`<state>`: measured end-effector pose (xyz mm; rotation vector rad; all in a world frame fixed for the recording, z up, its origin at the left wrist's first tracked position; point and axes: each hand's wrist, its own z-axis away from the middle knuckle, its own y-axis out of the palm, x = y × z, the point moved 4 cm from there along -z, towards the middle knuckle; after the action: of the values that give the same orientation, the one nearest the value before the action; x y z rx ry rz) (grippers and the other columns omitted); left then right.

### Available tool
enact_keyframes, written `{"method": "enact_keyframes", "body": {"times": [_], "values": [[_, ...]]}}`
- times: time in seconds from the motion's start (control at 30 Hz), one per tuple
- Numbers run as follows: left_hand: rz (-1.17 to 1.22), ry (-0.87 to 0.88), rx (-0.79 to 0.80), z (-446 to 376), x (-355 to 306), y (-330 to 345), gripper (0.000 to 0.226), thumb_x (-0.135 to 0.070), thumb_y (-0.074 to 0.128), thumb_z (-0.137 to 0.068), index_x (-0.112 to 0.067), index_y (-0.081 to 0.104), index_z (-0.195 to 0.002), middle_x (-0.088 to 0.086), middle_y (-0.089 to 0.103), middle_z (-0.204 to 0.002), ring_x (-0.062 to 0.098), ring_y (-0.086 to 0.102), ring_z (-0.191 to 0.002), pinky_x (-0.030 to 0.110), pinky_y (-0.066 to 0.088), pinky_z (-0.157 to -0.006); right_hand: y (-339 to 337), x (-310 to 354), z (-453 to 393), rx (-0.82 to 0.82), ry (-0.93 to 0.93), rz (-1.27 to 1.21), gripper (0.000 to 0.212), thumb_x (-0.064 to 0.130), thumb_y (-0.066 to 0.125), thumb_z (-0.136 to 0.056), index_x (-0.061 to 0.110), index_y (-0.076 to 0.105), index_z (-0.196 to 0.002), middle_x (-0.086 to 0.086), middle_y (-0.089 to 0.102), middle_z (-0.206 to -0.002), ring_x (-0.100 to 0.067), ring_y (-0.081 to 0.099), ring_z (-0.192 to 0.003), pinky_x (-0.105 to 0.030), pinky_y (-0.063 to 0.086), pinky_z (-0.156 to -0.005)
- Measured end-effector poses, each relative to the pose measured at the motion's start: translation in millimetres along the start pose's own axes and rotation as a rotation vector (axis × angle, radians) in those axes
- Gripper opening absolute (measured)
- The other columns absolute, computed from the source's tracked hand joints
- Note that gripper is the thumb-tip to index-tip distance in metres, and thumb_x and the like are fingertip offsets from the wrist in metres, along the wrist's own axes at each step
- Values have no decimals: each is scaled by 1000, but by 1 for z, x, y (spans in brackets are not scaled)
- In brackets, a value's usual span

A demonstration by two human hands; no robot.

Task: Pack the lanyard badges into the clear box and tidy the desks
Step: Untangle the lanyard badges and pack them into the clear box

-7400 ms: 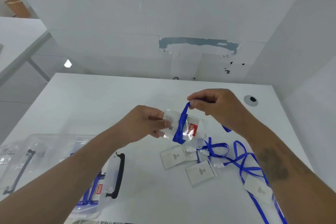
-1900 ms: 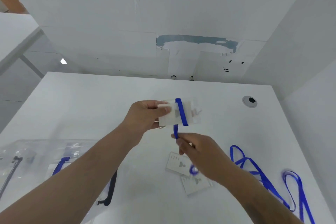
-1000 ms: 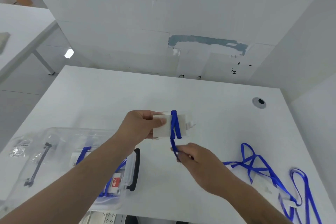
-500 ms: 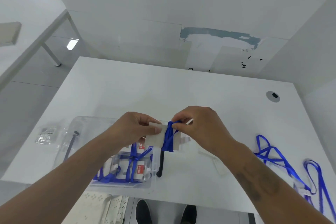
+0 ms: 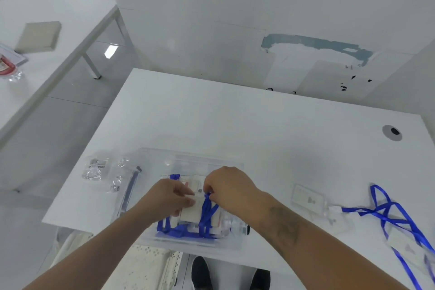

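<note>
My left hand (image 5: 173,198) grips a white lanyard badge (image 5: 191,211) by its left edge, low over the open clear box (image 5: 195,160). My right hand (image 5: 229,187) pinches the blue strap (image 5: 207,206) wound round that badge. The box sits at the desk's near edge and holds several wrapped badges with blue straps (image 5: 174,231). To the right, loose badges (image 5: 307,196) and tangled blue lanyards (image 5: 386,213) lie on the white desk (image 5: 235,120).
The box's clear lid with a dark handle (image 5: 130,186) lies left of the box, beside small crinkled plastic bags (image 5: 96,168). A round cable hole (image 5: 392,132) is at the far right. A second desk (image 5: 58,7) at the left carries a flat beige pad (image 5: 38,36).
The view has swung left and down over the box. Both hands have lowered the wrapped badge from above the desk into the box opening, the right hand still on the strap.
</note>
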<state>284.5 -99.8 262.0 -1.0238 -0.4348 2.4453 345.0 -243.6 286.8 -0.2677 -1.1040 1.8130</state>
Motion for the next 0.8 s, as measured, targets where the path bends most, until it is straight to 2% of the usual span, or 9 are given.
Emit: {"method": "enact_keyframes", "body": {"times": [0.07, 0.17, 0.23, 0.33, 0.43, 0.5, 0.57, 0.67, 0.8], "values": [[-93, -4, 13, -8, 12, 7, 6, -19, 74, -84, -21, 72, -90, 1, 72, -79, 11, 65, -63, 24, 59, -67, 14, 7, -9, 33, 30, 68, 28, 0, 60, -84, 11, 72, -106, -10, 67, -104, -28, 64, -91, -29, 41, -65], [-292, 9, 9, -18, 19, 21, 10, -24, 72, -83, -25, 69, -93, -6, 69, -83, 8, 65, -72, 25, 58, -76, 31, 12, -13, 56, 47, 121, 28, -6, 59, -82, 3, 69, -107, -16, 64, -100, -32, 63, -94, -31, 39, -67], [-446, 31, -12, -23, 18, 29, 14, -27, 67, -84, -22, 69, -97, -5, 70, -90, 10, 66, -80, 25, 56, -79, 36, 15, -14, 63, 67, 150, 23, -5, 58, -84, 1, 67, -105, -14, 57, -85, -32, 60, -91, -32, 38, -69], [-583, 56, -50, -29, 17, 37, 22, -34, 66, -83, -22, 70, -101, -4, 69, -97, 12, 66, -85, 25, 55, -79, 33, 19, -12, 49, 75, 232, 7, 0, 59, -85, 6, 61, -83, -6, 54, -76, -28, 56, -82, -33, 35, -67], [-635, 79, -69, -23, 15, 38, 30, -40, 68, -78, -25, 67, -104, -8, 64, -105, 12, 64, -87, 26, 55, -80, 32, 24, -9, 48, 59, 238, 23, -1, 57, -86, 9, 47, -68, -2, 36, -64, -24, 46, -76, -33, 35, -68], [-665, 123, -120, -17, 8, 35, 32, -45, 66, -78, -29, 62, -106, -11, 60, -105, 10, 63, -87, 26, 54, -79, 26, 25, -4, 22, 29, 242, 25, -2, 55, -87, 9, 43, -67, -3, 39, -67, -25, 48, -77, -34, 36, -68], [-666, 170, -175, -8, -1, 29, 30, -49, 63, -83, -33, 61, -109, -14, 61, -109, 5, 59, -84, 20, 49, -74, 15, 25, 2, -33, -8, 242, 10, -2, 55, -86, 7, 57, -80, -7, 53, -80, -28, 53, -82, -35, 35, -67], [-567, 193, -251, 6, -18, 23, 29, -49, 59, -89, -38, 61, -116, -18, 64, -111, 0, 56, -84, 16, 43, -71, 2, 15, 18, -118, -49, 231, 23, 3, 56, -88, 13, 66, -105, -6, 50, -84, -25, 51, -79, -35, 35, -66], [-433, 217, -342, 25, -41, 11, 10, -41, 61, -90, -43, 63, -99, -25, 64, -89, -2, 61, -79, 22, 53, -75, -18, 1, 43, -338, -91, 67, 25, 15, 53, -93, 27, 68, -109, 2, 62, -92, -22, 58, -86, -32, 42, -67]]}}
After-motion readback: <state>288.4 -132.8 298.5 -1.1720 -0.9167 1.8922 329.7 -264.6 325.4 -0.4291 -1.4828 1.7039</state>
